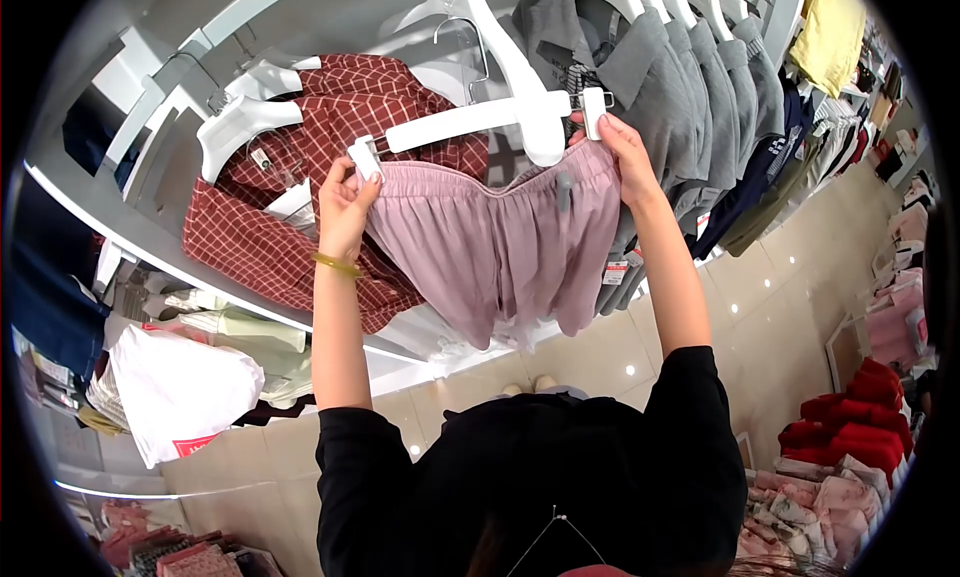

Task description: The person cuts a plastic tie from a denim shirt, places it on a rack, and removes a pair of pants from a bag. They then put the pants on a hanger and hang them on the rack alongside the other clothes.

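Observation:
A pair of mauve-pink shorts [500, 232] with an elastic waistband hangs spread between my hands. A white clip hanger [450, 124] lies along the waistband, with a white clip at each end of it. My left hand [345, 205] is closed on the shorts' left corner, its fingers against the left clip [364, 161]. My right hand [625, 157] pinches the right corner just beside the right clip [594, 113]. A small grey piece [564, 192] sits on the front below the waistband. Some of my fingertips are hidden behind the cloth and clips.
Red checked shirts [255, 242] hang on white hangers behind to the left. Several grey polo shirts [655, 87] hang at the right. A white bag [180, 387] is at lower left. Folded red clothes [850, 417] are stacked at lower right, beyond the tiled floor [770, 307].

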Available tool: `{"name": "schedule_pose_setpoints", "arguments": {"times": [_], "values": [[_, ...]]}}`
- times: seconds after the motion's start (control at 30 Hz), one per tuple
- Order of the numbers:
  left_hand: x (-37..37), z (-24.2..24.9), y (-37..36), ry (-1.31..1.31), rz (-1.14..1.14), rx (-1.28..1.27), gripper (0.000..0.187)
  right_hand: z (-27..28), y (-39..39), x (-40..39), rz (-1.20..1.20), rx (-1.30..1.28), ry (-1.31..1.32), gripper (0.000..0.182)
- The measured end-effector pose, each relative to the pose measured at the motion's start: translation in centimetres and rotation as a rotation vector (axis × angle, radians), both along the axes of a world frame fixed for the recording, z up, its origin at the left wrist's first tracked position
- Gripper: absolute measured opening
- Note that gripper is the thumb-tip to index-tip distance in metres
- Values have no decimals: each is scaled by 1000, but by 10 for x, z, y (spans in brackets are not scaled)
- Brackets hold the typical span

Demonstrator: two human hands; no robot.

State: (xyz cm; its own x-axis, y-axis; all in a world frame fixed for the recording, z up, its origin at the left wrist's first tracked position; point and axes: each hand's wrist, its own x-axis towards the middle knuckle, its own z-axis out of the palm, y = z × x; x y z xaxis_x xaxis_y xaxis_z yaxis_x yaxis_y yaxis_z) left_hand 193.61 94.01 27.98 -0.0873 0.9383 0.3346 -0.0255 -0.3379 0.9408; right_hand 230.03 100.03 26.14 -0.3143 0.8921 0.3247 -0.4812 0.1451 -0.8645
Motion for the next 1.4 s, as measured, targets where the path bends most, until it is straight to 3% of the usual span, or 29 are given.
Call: {"name": "schedule_pose_setpoints", "arguments": {"times": [0.13,0.2,0.23,0.27,0.33,0.4,0.5,0.57,0.67,0.7,0.87,0.93,1.03,1.1,1.13,1.2,1.23,1.4], "values": [[10,-7,-1,30,40,25,25,3,-8,-1,-151,-10,-38,28],[27,-9,-6,257,307,86,33,7,-18,-3,-191,-47,-22,27],[46,-9,-14,534,621,149,41,7,-22,-4,-235,-49,-2,26],[62,-14,-18,769,909,419,42,7,-25,-3,-278,-51,18,26],[99,-12,-26,738,865,788,38,10,-33,0,-299,-43,9,26],[136,-5,-38,815,482,861,35,16,-43,1,-301,-77,32,24],[179,12,-30,800,277,856,29,23,-54,2,-291,-44,14,23],[195,14,-19,739,-13,538,29,25,-58,3,-298,-31,-4,23],[203,27,-9,816,-147,346,30,29,-61,9,-294,-20,-11,23],[207,23,-5,708,-106,399,26,35,-65,8,-303,12,-64,23],[212,24,5,776,-52,558,22,61,-53,32,-276,207,-382,22],[216,20,8,616,-82,594,20,72,-43,36,-232,240,-308,35],[213,20,8,613,-180,442,21,98,-39,35,-285,240,-290,38],[211,20,8,590,-244,390,23,116,-34,33,-368,268,-534,36],[210,20,8,628,-275,354,24,126,-32,31,-372,269,-536,36],[208,18,9,664,-308,321,26,141,-27,28,-397,325,-847,36],[206,18,9,667,-287,403,25,141,-20,32,-527,541,-1019,35],[207,12,11,651,-264,463,20,164,-23,23,-655,748,-1312,44]]}}
